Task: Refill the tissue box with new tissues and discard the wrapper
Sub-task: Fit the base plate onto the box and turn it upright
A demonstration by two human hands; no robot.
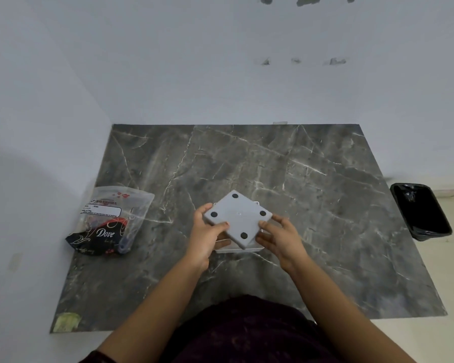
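Note:
A square white tissue box (237, 219) is held upside down above the table's middle, its base with black round feet facing up. My left hand (207, 233) grips its left corner and my right hand (279, 235) grips its right corner. Beneath the box a white flat piece (243, 248) shows on the table, mostly hidden by the box and my hands. A clear plastic pack of tissues (110, 222), with a label and a dark printed "Dove" wrapper, lies at the table's left edge, apart from both hands.
The dark marble table top (325, 200) stands against a white wall at the back and left. A black bin (421, 210) with a black liner stands on the floor past the table's right edge.

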